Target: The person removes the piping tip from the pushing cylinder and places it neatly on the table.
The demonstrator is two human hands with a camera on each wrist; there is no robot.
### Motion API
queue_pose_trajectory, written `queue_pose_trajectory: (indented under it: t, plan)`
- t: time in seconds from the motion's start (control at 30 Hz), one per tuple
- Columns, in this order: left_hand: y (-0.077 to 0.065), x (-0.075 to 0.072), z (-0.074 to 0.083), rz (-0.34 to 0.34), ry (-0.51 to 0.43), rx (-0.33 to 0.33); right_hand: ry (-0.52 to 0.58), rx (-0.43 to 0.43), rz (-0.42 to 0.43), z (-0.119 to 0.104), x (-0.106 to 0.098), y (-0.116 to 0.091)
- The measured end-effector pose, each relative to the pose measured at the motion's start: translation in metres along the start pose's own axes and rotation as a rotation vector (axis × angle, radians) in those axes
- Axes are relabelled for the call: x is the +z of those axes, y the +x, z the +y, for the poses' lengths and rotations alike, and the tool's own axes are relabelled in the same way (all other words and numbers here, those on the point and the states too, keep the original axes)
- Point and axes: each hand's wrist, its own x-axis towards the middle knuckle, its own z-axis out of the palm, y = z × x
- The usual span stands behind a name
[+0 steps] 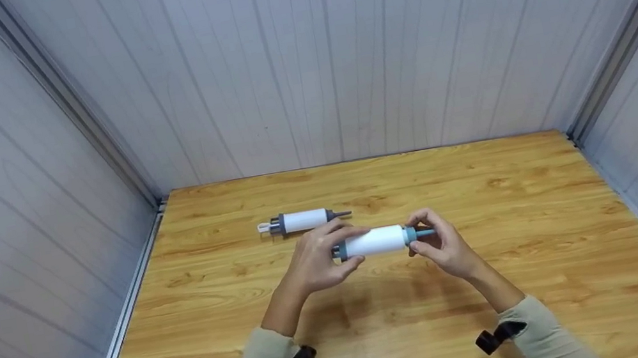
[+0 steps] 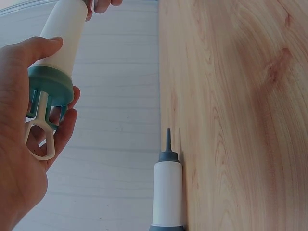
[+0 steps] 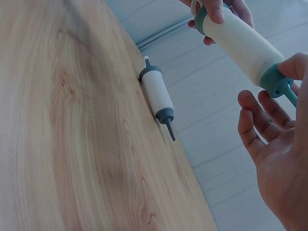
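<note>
A teal-ended icing syringe [image 1: 376,241] with a white barrel is held level above the table, its thin nozzle toward the right. My left hand [image 1: 320,258] grips it at the teal collar on the handle end, thumb along the barrel in the left wrist view, where a pale pull ring [image 2: 42,139] shows beside the palm. With thumb and forefinger my right hand [image 1: 449,251] pinches the teal nozzle cap [image 3: 274,79] at the other end. The right hand's other fingers are spread below the cap in the right wrist view.
A second icing syringe [image 1: 305,220], white with dark grey ends, lies on the wooden table [image 1: 563,242] behind the left hand, nozzle to the right. Pale panel walls [image 1: 300,65] enclose the table at the back and both sides.
</note>
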Motion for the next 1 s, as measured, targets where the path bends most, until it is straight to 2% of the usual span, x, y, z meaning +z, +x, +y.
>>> queue_pose_trajectory:
  t: [0.33, 1.0]
  plan:
    - [0.0005, -0.0007, -0.0003, 0.008, 0.019, 0.010, -0.044, 0.073, 0.000, -0.0030, -0.0011, 0.0010]
    - [0.0002, -0.0004, -0.0024, 0.017, 0.019, 0.017, -0.013, 0.048, 0.024, -0.0035, 0.0027, 0.0021]
